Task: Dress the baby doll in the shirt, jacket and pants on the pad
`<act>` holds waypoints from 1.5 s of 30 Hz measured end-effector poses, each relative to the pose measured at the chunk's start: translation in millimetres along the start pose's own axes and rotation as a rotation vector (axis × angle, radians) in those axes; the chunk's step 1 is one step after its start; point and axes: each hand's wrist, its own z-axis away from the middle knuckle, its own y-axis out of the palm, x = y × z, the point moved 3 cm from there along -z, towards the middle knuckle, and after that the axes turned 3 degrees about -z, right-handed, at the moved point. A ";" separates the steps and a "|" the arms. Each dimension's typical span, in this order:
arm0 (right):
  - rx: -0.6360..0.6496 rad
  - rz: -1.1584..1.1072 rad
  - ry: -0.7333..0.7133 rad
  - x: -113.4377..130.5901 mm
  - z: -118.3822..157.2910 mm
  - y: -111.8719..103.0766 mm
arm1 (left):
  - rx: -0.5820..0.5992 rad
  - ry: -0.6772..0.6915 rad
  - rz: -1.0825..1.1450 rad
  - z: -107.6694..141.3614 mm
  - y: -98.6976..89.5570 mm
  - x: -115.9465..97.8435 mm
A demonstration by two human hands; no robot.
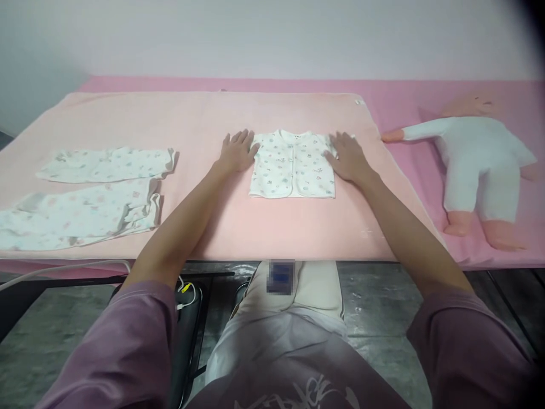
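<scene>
The pink table (404, 105) carries a peach blanket (200, 122). A doll (472, 150) lies along the blanket's right edge, and patterned garments (106, 165) lie on the blanket's left part. The small printed shirt (293, 167) lies flat, front up, near the blanket's middle. It should handle as light, soft and limp, hard to damage but quick to crease. The left hand (238, 152) and right hand (349, 158) rest palm down on the blanket at its sides, each grip spread, clamped on nothing. The shoulders, or the hem corners nearest the blanket's front edge, look best for pinching.
</scene>
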 end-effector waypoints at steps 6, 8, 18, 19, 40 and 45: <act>0.023 0.014 -0.071 38.6 20.6 -14.7 | -0.006 0.011 -0.065 4.8 -6.4 -12.5; -0.069 -0.046 -0.122 65.0 38.4 -33.9 | -0.084 0.029 0.011 0.8 -14.6 -26.0; 0.211 -0.195 -0.310 133.1 83.0 -24.9 | 0.055 0.220 0.207 -75.1 27.0 -109.0; 0.210 -0.208 -0.320 131.8 81.5 -22.7 | 0.053 0.200 0.200 -84.8 31.0 -109.7; 0.159 -0.216 -0.341 131.9 84.8 -17.8 | 0.139 0.182 0.252 -71.7 31.4 -123.9; 0.201 -0.131 -0.338 138.7 84.8 -18.2 | 0.162 0.132 0.289 -68.9 29.0 -123.8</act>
